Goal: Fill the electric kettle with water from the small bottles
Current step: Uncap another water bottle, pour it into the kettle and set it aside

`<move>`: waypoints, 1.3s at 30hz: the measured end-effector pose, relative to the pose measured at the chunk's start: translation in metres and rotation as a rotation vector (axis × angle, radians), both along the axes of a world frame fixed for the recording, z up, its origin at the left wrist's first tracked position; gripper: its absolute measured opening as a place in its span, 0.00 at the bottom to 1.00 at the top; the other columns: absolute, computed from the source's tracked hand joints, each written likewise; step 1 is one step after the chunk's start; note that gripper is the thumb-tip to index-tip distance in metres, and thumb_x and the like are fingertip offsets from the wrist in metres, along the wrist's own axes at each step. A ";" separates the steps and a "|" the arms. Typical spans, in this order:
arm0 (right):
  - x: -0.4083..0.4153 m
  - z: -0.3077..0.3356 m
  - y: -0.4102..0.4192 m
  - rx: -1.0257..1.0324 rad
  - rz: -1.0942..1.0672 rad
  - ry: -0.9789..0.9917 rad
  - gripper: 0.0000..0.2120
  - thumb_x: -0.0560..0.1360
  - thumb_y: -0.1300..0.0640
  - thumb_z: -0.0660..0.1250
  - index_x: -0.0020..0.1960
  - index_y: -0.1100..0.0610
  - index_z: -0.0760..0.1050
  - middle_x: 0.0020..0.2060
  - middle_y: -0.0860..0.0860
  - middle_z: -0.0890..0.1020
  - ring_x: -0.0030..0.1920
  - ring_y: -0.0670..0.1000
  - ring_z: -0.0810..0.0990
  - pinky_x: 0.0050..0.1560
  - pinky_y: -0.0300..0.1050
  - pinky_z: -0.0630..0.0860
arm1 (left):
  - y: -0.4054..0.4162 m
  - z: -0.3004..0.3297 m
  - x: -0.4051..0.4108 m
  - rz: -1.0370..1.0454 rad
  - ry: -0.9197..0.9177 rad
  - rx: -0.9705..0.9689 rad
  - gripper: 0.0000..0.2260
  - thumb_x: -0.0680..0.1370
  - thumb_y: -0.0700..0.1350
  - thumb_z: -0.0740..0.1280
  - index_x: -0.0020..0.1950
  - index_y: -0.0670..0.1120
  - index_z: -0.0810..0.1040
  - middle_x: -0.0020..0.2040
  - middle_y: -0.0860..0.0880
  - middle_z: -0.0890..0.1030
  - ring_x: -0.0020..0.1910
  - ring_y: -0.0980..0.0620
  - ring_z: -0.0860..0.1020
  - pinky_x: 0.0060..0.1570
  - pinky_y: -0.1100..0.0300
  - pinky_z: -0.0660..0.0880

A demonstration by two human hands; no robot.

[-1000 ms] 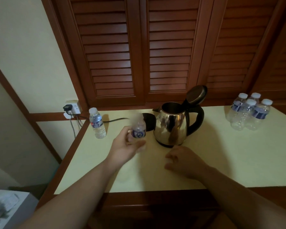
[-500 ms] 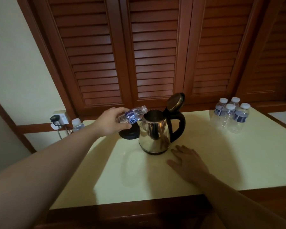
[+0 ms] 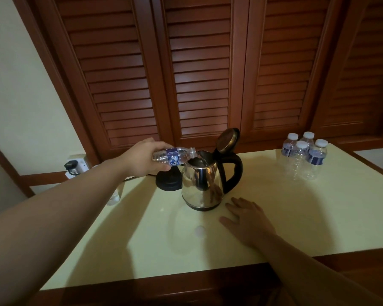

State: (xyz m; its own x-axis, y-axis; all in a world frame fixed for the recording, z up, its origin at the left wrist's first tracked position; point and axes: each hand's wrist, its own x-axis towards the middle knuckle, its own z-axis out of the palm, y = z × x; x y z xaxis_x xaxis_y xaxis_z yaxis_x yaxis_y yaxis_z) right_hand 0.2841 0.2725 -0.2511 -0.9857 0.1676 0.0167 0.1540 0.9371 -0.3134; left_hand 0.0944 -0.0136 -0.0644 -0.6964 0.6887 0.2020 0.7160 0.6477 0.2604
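Note:
A steel electric kettle (image 3: pixel 202 184) with a black handle stands on the pale yellow table (image 3: pixel 296 217), its lid (image 3: pixel 227 140) hinged up. My left hand (image 3: pixel 143 157) grips a small clear water bottle (image 3: pixel 175 156) with a blue label, held almost level, its uncapped mouth at the kettle's rim. My right hand (image 3: pixel 248 219) lies flat on the table, fingers apart, just right of the kettle's foot. A white cap (image 3: pixel 200 230) lies on the table in front of the kettle.
The black kettle base (image 3: pixel 167 182) sits behind and left of the kettle, corded to a wall socket (image 3: pixel 75 166). Several capped small bottles (image 3: pixel 303 157) stand at the back right. Another bottle (image 3: pixel 113 197) is mostly hidden under my left forearm. Louvred wooden doors rise behind.
My left hand lifted the bottle from in front of the kettle and tipped it to the kettle's opening. My right hand flattened on the table near the kettle.

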 end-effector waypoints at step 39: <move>0.001 -0.005 0.001 -0.039 -0.010 0.022 0.33 0.81 0.32 0.55 0.81 0.44 0.61 0.82 0.43 0.57 0.82 0.45 0.51 0.81 0.48 0.45 | 0.013 0.035 0.010 0.003 -0.006 -0.063 0.26 0.74 0.52 0.78 0.71 0.54 0.78 0.53 0.54 0.76 0.56 0.52 0.80 0.62 0.55 0.76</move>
State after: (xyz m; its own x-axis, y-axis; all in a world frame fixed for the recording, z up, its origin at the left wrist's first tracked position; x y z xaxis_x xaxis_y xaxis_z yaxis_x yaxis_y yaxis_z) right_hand 0.2848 0.2734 -0.2557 -0.9834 0.1788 0.0312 0.1565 0.9223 -0.3533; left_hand 0.1041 -0.0005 -0.0299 -0.6995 0.6977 0.1544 0.7126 0.6651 0.2233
